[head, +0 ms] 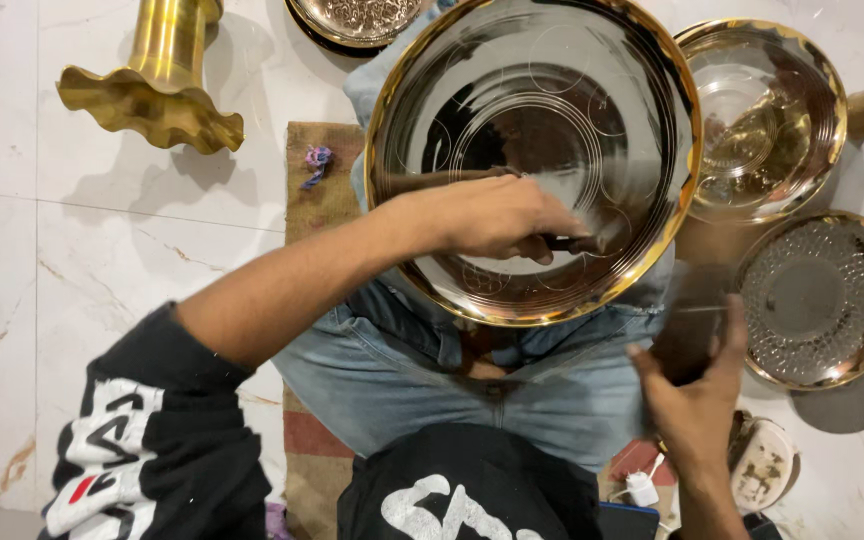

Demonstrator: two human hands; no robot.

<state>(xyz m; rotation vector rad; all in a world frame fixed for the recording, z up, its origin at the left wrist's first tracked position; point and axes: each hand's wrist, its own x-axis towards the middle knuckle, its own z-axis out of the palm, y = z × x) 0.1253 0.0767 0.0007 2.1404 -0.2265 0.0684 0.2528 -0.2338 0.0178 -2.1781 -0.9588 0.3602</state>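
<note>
We see a large round brass plate (pixel 537 150) resting on our lap at 12 o'clock, our left hand (pixel 497 215) closed on a thin dark tool (pixel 567 242) pressed to its polished face, while our right hand (pixel 697 385) at 4 o'clock blurs, so we cannot tell whether it grips anything. The plate looks heavy, stiff and slippery, best gripped by its rim. At 2 and 3 o'clock, 2 smaller brass bowls (pixel 767 115) (pixel 822 300) lie empty on the marble floor (pixel 72 300).
</note>
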